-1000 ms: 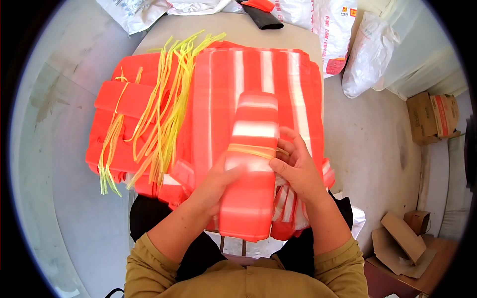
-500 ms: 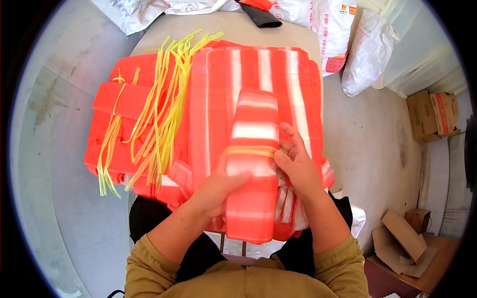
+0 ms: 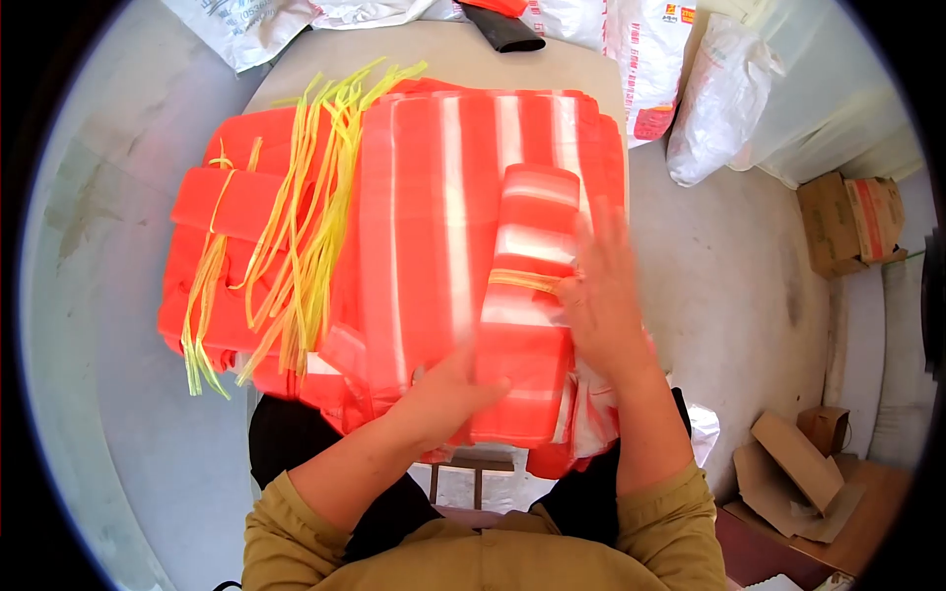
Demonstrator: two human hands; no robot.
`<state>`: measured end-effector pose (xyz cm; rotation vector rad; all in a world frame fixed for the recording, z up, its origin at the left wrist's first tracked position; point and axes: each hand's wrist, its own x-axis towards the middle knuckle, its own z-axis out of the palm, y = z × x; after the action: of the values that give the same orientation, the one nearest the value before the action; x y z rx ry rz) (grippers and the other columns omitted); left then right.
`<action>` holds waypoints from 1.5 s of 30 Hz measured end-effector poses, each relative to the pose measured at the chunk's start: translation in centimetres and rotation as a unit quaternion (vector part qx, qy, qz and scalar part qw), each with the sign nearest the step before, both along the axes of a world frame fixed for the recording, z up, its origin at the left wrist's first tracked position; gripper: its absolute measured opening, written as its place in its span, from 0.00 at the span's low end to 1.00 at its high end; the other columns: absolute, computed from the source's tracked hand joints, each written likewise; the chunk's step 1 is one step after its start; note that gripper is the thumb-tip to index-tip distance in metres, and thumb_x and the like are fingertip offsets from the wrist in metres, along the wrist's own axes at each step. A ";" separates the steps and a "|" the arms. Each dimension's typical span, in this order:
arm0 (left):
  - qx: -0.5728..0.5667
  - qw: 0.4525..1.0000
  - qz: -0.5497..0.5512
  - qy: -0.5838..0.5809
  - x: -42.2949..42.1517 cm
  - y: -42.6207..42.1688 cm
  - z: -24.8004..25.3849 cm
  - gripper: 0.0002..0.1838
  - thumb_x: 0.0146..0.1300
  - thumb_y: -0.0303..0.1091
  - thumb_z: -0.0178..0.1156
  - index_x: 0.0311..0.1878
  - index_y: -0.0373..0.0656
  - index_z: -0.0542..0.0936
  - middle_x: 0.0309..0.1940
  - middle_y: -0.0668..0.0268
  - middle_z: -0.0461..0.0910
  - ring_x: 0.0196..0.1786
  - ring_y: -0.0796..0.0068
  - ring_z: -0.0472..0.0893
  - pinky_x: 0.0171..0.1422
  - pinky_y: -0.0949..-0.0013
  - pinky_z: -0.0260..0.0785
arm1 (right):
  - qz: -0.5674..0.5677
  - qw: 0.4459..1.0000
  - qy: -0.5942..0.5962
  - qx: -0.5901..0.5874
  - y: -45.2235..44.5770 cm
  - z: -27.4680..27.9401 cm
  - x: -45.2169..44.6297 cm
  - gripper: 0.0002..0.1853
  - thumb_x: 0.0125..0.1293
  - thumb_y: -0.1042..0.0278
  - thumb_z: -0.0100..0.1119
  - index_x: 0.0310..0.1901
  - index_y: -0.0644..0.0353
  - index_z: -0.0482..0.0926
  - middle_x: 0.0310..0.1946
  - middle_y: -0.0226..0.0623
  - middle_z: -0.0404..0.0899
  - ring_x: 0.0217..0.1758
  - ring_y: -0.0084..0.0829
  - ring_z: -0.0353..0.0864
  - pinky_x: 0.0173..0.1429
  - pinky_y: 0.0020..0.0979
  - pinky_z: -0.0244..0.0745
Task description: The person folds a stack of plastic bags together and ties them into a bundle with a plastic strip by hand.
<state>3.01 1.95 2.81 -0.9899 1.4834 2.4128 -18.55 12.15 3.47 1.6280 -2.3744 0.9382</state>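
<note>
A long folded bundle of red and white striped plastic (image 3: 532, 231) lies tilted on a wide stack of striped plastic sheets (image 3: 414, 197). Yellow ties (image 3: 522, 281) circle the bundle near its middle. My left hand (image 3: 448, 394) is at the bundle's lower left side, thumb apart and laid over its edge; its fingertips are blurred. At the bundle's right side is my right hand (image 3: 601, 295), smeared by motion, near the end of the ties. Whether its fingers grip anything is not visible. Loose yellow strips (image 3: 325, 177) lie left of the striped stack.
Red folded bundles (image 3: 236, 202) rest at the left of the table (image 3: 443, 49). White printed sacks (image 3: 645, 59) and a dark tube (image 3: 507, 32) are at the far edge. Cardboard boxes (image 3: 847, 222) stand at the right, with an opened carton (image 3: 788, 473) lower down.
The tied bundle has moved right and slightly away from me, and now leans. My right hand has shifted right and up with it. The whole view has shifted slightly.
</note>
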 end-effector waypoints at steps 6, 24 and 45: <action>-0.002 0.999 0.024 -0.021 -0.4 0.2 0.8 0.36 0.74 0.26 0.64 0.81 0.40 0.62 0.64 0.63 0.81 0.60 0.75 0.82 0.64 0.67 0.77 | 0.117 0.979 0.035 0.162 -1.1 -0.9 2.1 0.32 0.74 0.51 0.59 0.74 0.58 0.73 0.82 0.45 0.61 0.87 0.51 0.54 0.87 0.57 0.48; 0.142 0.974 0.124 0.122 0.1 5.5 2.3 0.43 0.69 0.17 0.63 0.83 0.48 0.55 0.74 0.57 0.69 0.73 0.63 0.74 0.75 0.52 0.75 | -0.039 0.764 -0.643 -0.046 7.0 3.0 5.4 0.49 0.72 0.76 0.61 0.87 0.54 0.43 0.82 0.48 0.61 0.68 0.32 0.79 0.69 0.34 0.76; 0.064 0.954 -0.196 0.217 9.5 2.0 1.5 0.37 0.73 0.36 0.68 0.80 0.40 0.63 0.61 0.49 0.83 0.60 0.53 0.87 0.61 0.57 0.83 | -0.249 0.665 -0.624 -0.325 48.3 -1.6 8.1 0.45 0.65 0.83 0.63 0.83 0.61 0.58 0.77 0.45 0.70 0.76 0.40 0.75 0.77 0.42 0.74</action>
<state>12.55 3.98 4.31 -0.1138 1.4425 2.4713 -10.42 60.49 1.86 -0.1786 -2.1315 2.8254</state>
